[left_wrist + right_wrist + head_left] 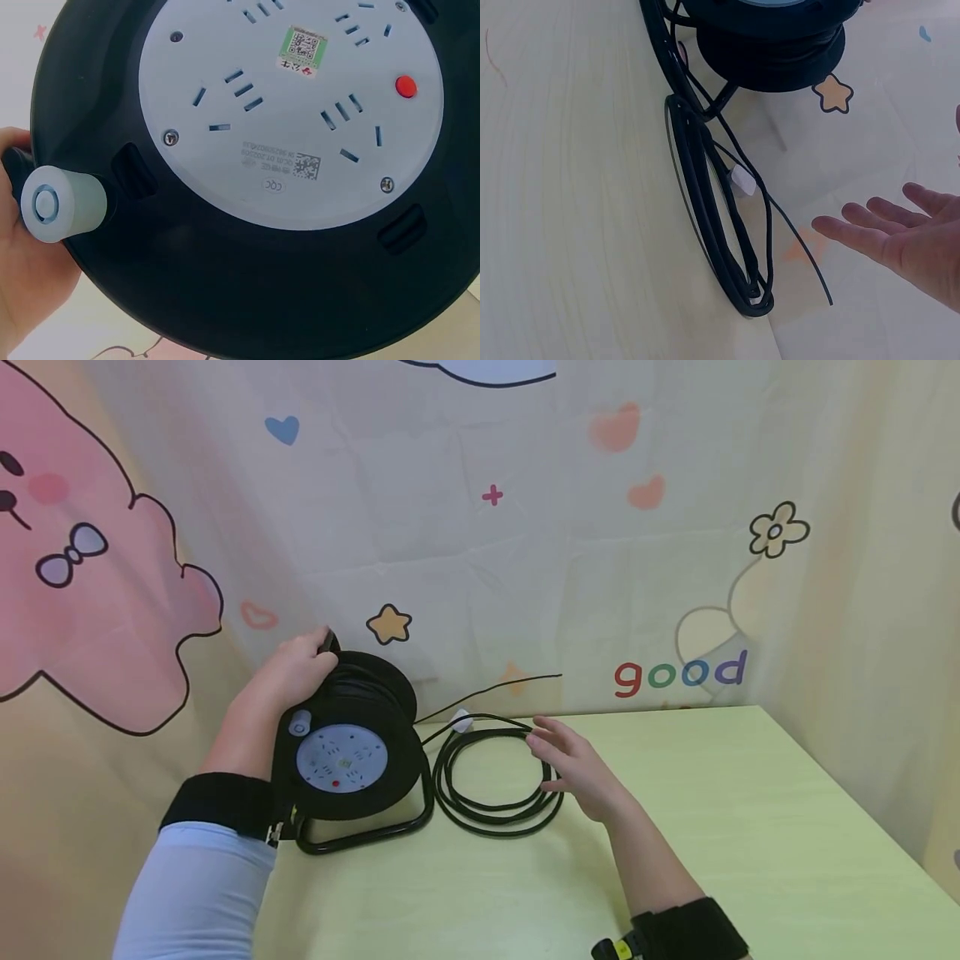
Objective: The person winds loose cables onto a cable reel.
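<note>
A black extension cable reel point(401, 768) stands upright on its tubular frame at the left of the table. My left hand point(296, 670) grips the black handle at its top. In the left wrist view, the pale blue socket panel point(247, 176) with a red button point(406, 86) and a white knob point(71, 206) fill much of the picture. Right of the reel lies a loose coil of black cable point(498, 833), with a white tag or plug point(462, 722) at its back. My right hand point(576, 770) hovers by the coil's right side, fingers spread and holding nothing.
A thin dark wire point(487, 691) sticks up from behind the reel toward the printed curtain point(480, 568). The pale table point(675, 827) meets the curtain at the back, and its right edge runs diagonally.
</note>
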The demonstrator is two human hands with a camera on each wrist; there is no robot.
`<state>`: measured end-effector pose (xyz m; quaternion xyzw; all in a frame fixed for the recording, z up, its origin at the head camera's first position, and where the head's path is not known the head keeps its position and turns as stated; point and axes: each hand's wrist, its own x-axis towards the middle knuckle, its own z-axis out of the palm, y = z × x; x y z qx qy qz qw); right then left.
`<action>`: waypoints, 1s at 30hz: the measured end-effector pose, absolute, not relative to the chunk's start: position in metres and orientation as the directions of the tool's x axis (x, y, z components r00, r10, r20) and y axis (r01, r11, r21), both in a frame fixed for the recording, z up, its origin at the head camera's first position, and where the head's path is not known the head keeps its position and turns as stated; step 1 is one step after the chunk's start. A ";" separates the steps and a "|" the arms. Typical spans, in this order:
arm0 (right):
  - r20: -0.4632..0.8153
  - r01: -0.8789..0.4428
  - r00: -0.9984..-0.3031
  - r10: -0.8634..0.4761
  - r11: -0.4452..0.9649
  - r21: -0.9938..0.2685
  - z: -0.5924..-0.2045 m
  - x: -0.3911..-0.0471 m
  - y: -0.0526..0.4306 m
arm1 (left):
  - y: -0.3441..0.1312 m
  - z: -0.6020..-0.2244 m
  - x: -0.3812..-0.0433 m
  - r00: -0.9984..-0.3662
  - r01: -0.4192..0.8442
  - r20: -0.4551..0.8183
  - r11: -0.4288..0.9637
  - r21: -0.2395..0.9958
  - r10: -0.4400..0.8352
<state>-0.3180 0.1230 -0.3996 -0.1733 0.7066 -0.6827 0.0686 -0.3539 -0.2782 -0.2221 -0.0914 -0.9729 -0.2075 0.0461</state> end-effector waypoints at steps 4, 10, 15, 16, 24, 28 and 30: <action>0.141 -0.149 -0.929 -0.342 -0.004 -0.989 -0.399 -0.318 0.123 | -0.278 -0.223 -0.351 -0.970 0.238 0.145 0.882 0.408 0.195; 0.149 -0.152 -0.927 -0.345 -0.020 -0.988 -0.398 -0.317 0.123 | -0.279 -0.223 -0.345 -0.960 0.278 0.155 0.859 0.429 0.234; 0.153 -0.157 -0.925 -0.347 -0.017 -0.988 -0.397 -0.316 0.123 | -0.281 -0.224 -0.343 -0.953 0.303 0.162 0.836 0.457 0.257; 0.153 -0.158 -0.925 -0.347 -0.016 -0.987 -0.397 -0.316 0.124 | -0.281 -0.224 -0.344 -0.952 0.306 0.163 0.832 0.462 0.260; 0.168 -0.174 -0.922 -0.348 -0.014 -0.985 -0.392 -0.314 0.127 | -0.277 -0.225 -0.346 -0.963 0.269 0.159 0.829 0.490 0.219; 0.186 -0.200 -0.918 -0.351 0.003 -0.980 -0.386 -0.314 0.131 | -0.273 -0.216 -0.347 -0.971 0.240 0.128 0.855 0.461 0.204; 0.193 -0.216 -0.916 -0.352 0.028 -0.976 -0.380 -0.314 0.133 | -0.270 -0.211 -0.347 -0.975 0.224 0.111 0.875 0.429 0.195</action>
